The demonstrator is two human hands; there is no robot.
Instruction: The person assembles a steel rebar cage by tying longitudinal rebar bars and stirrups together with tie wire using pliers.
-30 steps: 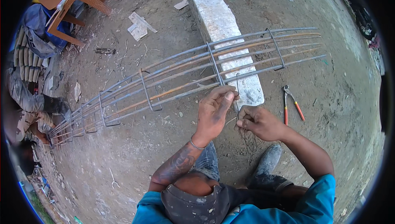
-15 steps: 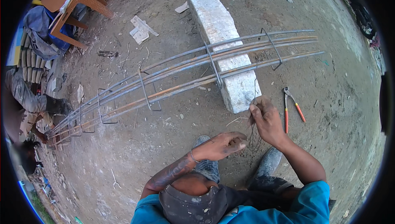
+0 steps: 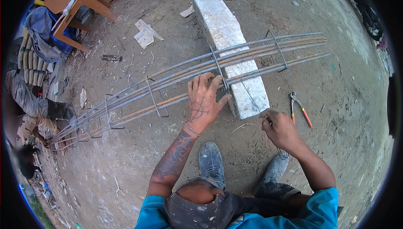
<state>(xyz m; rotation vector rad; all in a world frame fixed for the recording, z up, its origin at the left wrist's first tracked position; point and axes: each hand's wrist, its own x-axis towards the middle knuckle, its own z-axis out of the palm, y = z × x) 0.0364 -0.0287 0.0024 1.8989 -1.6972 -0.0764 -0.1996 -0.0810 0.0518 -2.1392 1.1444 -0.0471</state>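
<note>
A long cage of steel rebar (image 3: 176,68) with square wire stirrups (image 3: 278,51) lies across a white concrete block (image 3: 222,17). My left hand (image 3: 202,103) rests over the near bars, just left of the stirrup on the block. Its fingers curl over the rebar close to that stirrup, thumb held apart. To the right, by the block's near end, my right hand (image 3: 280,131) is closed on thin tie wire (image 3: 250,96). One end of the wire runs up to the near bar; a loose loop hangs beneath the hand.
Pincers (image 3: 300,110) with red-orange handles lie right of my right hand. At the cage's far left end, another person (image 3: 29,107) crouches with a hand on it. A brown plastic chair (image 3: 77,8) stands upper left. A small forked metal piece (image 3: 118,186) lies lower left.
My left hand has moved up from beside the right hand onto the rebar. My right hand has shifted slightly down and right, and the wire now slants from it to the near bar.
</note>
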